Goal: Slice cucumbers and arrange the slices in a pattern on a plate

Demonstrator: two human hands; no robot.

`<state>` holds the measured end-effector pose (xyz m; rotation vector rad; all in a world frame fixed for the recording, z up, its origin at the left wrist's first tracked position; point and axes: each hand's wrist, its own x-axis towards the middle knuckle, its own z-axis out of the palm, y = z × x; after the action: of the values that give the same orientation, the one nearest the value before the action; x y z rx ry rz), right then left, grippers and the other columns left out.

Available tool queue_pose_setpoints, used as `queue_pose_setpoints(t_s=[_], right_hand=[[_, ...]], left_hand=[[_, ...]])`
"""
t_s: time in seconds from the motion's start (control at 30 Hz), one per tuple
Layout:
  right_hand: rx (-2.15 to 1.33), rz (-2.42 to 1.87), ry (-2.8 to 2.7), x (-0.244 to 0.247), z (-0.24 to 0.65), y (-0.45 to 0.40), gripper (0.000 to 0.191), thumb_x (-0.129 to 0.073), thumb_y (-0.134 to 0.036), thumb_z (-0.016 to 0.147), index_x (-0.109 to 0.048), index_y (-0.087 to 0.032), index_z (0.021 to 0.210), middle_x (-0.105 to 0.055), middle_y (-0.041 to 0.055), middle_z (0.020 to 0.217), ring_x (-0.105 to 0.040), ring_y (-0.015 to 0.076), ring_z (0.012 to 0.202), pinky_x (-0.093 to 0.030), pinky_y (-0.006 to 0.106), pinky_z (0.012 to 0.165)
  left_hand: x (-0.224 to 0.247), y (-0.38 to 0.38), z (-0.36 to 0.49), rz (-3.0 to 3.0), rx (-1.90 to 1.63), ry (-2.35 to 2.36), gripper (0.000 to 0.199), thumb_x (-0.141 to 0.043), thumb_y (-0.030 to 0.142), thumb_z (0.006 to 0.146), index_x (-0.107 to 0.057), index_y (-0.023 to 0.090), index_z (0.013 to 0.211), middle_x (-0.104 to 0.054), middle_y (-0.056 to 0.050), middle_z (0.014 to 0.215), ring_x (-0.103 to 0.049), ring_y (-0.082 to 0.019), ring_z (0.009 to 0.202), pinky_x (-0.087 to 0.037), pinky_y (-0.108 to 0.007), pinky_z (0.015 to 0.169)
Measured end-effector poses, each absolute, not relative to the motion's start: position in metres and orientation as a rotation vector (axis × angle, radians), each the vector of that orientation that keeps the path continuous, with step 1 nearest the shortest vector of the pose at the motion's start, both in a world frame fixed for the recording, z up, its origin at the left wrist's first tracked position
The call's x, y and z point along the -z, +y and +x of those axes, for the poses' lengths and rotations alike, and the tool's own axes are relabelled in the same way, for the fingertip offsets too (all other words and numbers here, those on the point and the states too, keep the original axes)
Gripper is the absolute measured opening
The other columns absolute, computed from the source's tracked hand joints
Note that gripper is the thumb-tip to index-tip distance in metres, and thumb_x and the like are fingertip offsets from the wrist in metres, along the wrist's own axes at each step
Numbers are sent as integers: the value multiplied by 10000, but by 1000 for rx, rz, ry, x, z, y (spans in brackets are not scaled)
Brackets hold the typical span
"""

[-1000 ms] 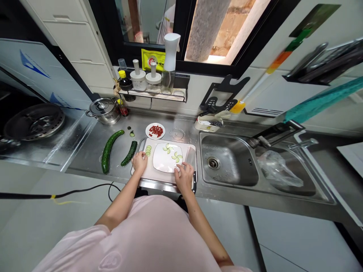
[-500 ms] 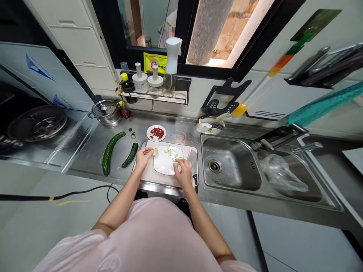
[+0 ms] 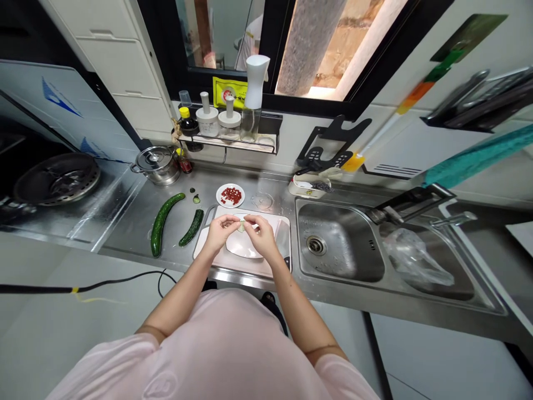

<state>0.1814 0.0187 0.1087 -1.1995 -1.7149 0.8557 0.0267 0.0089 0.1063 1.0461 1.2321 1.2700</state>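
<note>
Left hand (image 3: pixel 220 233), right hand (image 3: pixel 260 235) together, pinching a cucumber slice (image 3: pixel 241 226), above a white plate (image 3: pixel 241 250)

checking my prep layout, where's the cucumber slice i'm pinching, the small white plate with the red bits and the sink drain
cucumber slice (image 3: pixel 241 226), head view, on its visible edge
small white plate (image 3: pixel 219 195), head view, on its rim
sink drain (image 3: pixel 316 245), head view, on its centre

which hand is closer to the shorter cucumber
Left. The left hand is just right of the shorter cucumber, not touching it; the right hand is farther right, past the left hand.
</note>
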Motion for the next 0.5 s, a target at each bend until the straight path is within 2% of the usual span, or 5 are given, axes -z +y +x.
queue_pose_setpoints(t_s=[0.13, 0.27, 0.37, 0.5], right_hand=[[-860, -1190, -1720, -108, 179, 21, 170, -513, -308, 853, -634, -192, 826, -650, 31, 826, -566, 157, 793, -427, 257, 658], [-856, -1210, -1691, -106, 182, 22, 171, -506, -311, 852, -626, -193, 820, -655, 26, 814, -573, 159, 779, -426, 261, 659], [-847, -1209, -1682, -105, 185, 23, 179, -501, -319, 856, -624, -195, 821, -657, 28, 814, -577, 162, 779, -430, 268, 671], [-809, -1185, -1732, -105, 189, 21, 184, -495, -321, 867, -628, -201, 825, -649, 33, 833, -571, 168, 804, -430, 283, 704]], left_hand=[[-104, 8, 29, 1067, -1264, 1260, 294, -721, 351, 661, -665, 142, 859, -659, -56, 830, -588, -143, 762, -462, -268, 748], [-101, 6, 32, 1071, -1299, 1329, 301, -677, 400, 704, -650, 159, 883, -658, -54, 862, -583, -143, 791, -450, -255, 754], [-98, 3, 34, 1055, -1223, 1350, 316, -615, 471, 745, -634, 157, 768, -651, -48, 755, -558, -130, 697, -429, -238, 666], [-90, -3, 39, 931, -992, 1312, 475, -507, 599, 774, -627, 147, 687, -641, -66, 654, -506, -105, 556, -353, -230, 533]])
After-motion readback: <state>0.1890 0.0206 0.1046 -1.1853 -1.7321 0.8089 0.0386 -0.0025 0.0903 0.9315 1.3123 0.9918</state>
